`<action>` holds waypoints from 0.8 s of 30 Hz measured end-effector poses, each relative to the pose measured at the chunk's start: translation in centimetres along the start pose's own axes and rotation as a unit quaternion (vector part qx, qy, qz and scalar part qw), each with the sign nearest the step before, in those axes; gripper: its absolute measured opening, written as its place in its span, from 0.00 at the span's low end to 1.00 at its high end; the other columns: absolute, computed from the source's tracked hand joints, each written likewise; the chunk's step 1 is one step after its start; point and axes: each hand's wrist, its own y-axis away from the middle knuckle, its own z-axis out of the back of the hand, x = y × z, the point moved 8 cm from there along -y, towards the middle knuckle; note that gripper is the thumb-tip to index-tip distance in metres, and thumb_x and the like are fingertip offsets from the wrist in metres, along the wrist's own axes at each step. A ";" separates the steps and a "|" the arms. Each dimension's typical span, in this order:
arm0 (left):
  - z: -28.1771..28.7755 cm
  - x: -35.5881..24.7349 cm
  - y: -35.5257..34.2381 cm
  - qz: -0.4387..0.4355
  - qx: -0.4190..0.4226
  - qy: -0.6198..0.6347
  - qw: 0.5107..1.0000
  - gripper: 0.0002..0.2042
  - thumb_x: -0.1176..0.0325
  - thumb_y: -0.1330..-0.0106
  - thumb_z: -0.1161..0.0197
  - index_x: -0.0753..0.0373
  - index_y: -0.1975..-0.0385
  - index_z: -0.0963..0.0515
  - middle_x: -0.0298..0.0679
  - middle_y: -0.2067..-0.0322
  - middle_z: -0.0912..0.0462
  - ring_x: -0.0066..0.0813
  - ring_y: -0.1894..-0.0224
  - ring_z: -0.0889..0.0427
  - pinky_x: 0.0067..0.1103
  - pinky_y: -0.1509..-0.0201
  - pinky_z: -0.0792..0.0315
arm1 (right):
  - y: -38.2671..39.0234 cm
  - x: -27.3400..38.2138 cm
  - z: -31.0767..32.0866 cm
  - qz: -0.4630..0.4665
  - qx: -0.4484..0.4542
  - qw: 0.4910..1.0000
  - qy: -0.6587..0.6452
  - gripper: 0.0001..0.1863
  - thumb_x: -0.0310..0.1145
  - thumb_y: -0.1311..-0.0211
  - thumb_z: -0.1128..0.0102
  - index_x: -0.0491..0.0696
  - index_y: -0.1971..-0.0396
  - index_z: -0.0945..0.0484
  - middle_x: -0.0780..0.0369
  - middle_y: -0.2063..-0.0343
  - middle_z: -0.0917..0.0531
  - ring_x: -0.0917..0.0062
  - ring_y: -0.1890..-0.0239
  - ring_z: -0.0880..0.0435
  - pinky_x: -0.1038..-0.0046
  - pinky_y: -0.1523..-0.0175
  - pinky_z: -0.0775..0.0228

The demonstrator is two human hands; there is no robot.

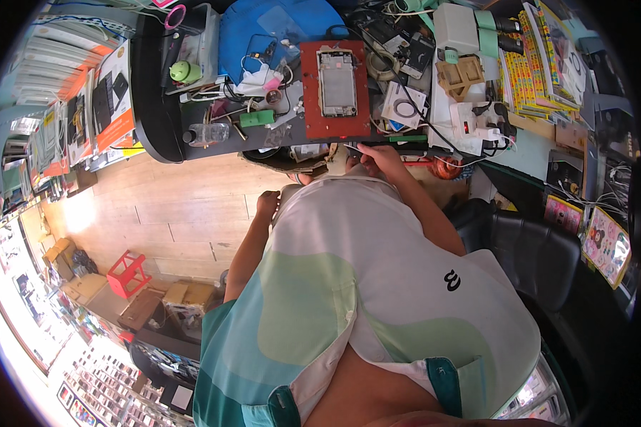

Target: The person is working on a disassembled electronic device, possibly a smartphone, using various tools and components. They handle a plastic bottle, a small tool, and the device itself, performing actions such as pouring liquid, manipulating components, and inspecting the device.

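My right hand [383, 161] is in front of the bench edge, above my lap. Its fingers are closed around a thin, pale, slim object [351, 148], too small to make out. My left hand [267, 204] rests beside my left thigh, its fingers curled in, with nothing visible in them. Straight ahead on the bench, a phone housing [337, 84] with a pale inner face lies on a dark red heating plate [313, 122]. Neither hand touches it.
Left of the plate are a blue mat [235, 43], a clear bottle [208, 134], a green block [257, 118] and tangled cables. To its right stand a white power strip [470, 128], a microscope [463, 28] and stacked yellow boxes [527, 78]. A red stool [128, 274] stands behind on the left.
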 end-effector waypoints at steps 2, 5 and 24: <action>0.3 0.1 -0.1 -0.003 0.002 0.004 1.000 0.15 0.62 0.31 0.38 0.68 0.55 0.19 0.39 0.69 0.15 0.27 0.75 0.20 0.26 0.72 0.25 | -0.2 0.4 -0.5 0.004 -0.007 1.000 0.002 0.28 0.56 0.36 0.31 0.42 0.79 0.16 0.64 0.81 0.18 0.80 0.82 0.20 0.75 0.78 0.28; 0.4 0.1 -0.1 -0.005 0.010 0.007 1.000 0.15 0.62 0.31 0.38 0.68 0.54 0.19 0.40 0.69 0.15 0.28 0.75 0.20 0.26 0.72 0.25 | -0.3 0.6 -0.8 0.011 -0.028 1.000 0.005 0.31 0.59 0.35 0.33 0.42 0.79 0.16 0.63 0.81 0.17 0.80 0.81 0.20 0.75 0.79 0.27; 1.5 1.2 0.2 0.013 0.008 0.020 1.000 0.17 0.60 0.31 0.39 0.66 0.51 0.20 0.40 0.68 0.16 0.30 0.73 0.19 0.27 0.70 0.24 | -2.2 -1.6 -3.3 0.006 0.005 1.000 0.015 0.40 0.71 0.31 0.49 0.44 0.75 0.15 0.64 0.75 0.14 0.80 0.74 0.18 0.74 0.74 0.25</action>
